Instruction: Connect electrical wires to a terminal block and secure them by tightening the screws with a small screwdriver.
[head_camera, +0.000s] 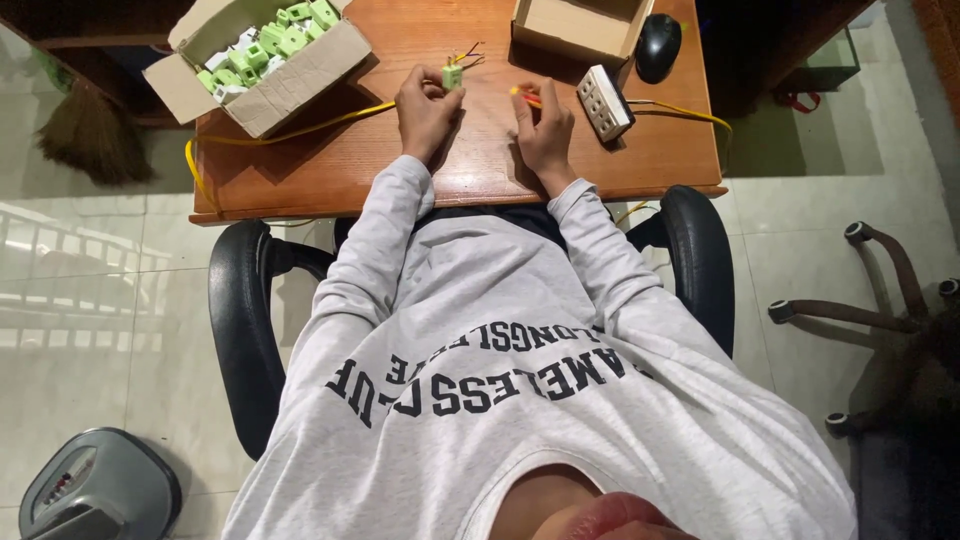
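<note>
**Small green connector held over the bench, wires at its top**

A small green connector block (452, 76) is held in the upper middle of the frame, just above the wooden bench (330, 170). It is pinched in the curled fingers of the left hand (425, 108), which is closed around its lower part. A few thin dark wire ends are seen sticking out of the block toward the upper right. Whether they are seated in it cannot be told.

Just right of it, the right hand (545, 125) is closed on a slim orange-and-yellow tool (527, 96), whose tip is pointed toward the block but is held apart from it.

Further right, a white block with a grid of square openings (605, 102) is lying on the bench, with a yellow cable (680, 108) running from it to the right edge. Above it a black mouse (658, 45) and an open cardboard box (580, 25) are seen; what the box holds is hidden.

In the upper left, a larger open cardboard box (265, 70) is filled with many more green and white pieces (270, 45). Judged from this, one piece is in hand and a large stock is left untouched; no finished pieces can be made out on the bench.

A second yellow cable (290, 132) is trailed along the left of the bench.
</note>
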